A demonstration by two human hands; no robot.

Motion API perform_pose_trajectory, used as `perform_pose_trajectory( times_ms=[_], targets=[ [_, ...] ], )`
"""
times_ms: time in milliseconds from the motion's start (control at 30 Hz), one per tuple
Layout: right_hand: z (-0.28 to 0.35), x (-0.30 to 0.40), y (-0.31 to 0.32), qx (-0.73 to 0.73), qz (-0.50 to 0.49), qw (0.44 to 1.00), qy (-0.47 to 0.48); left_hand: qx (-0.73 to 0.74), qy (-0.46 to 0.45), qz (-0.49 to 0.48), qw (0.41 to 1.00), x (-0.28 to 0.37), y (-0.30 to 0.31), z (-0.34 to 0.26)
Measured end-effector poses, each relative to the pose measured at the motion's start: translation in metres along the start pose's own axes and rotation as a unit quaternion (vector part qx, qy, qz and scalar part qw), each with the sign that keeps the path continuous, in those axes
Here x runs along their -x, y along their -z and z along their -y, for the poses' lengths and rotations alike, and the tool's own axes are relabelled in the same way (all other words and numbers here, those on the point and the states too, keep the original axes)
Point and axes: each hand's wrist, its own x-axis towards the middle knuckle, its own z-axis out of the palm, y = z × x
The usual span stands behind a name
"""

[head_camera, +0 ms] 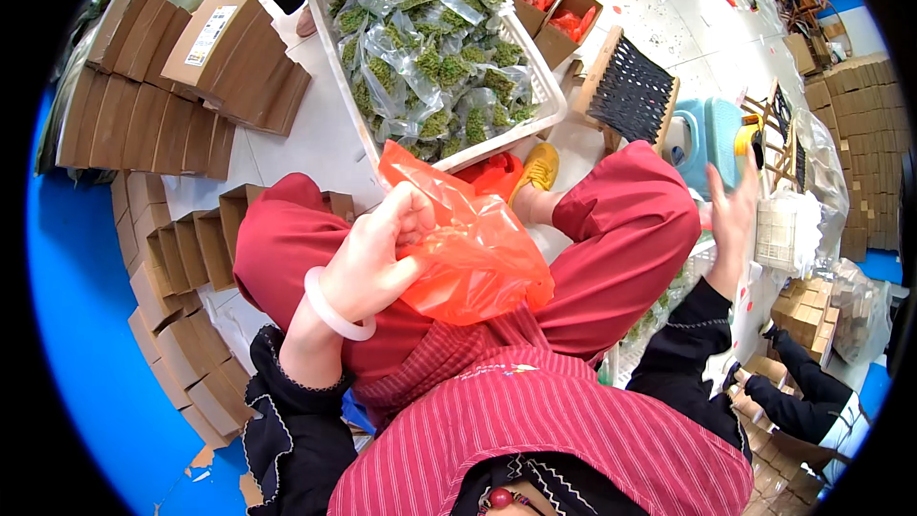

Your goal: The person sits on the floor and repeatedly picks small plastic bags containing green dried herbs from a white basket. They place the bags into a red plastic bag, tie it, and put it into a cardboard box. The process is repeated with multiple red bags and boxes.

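My left hand (376, 258), with a pale bangle at the wrist, grips a thin red plastic bag (473, 258) above my lap. The bag hangs loose and crumpled; its contents, if any, cannot be made out. Out to the right, my right hand (734, 208) is raised with its fingers apart and nothing visible in it. Nearest to it is a light-blue plastic stool (716, 136), bearing a yellow and black object (749, 136) that looks like a tape roll. Before my knees, a white plastic crate (555, 104) holds many clear bags of green plant material (437, 64).
Stacked cardboard boxes (208, 57) and open cartons (190, 251) line the left. Two small cartons (551, 43) with red bags stand beyond the crate, near a wooden stool with black webbing (630, 86). A white basket (781, 229) and another person's legs (795, 387) are at right.
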Motion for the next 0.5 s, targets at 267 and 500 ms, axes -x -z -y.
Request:
perform_pose_trajectory(
  times_ms=[267, 500],
  targets=[
    [0.199, -0.034, -0.245, -0.094, 0.290, 0.931, 0.202, -0.243, -0.088, -0.136, 0.956, -0.014, 0.005, 0.006],
    [0.229, -0.043, -0.265, -0.021, 0.381, 0.919, 0.100, -0.411, -0.041, -0.264, 0.872, -0.010, 0.015, 0.008]
  ],
)
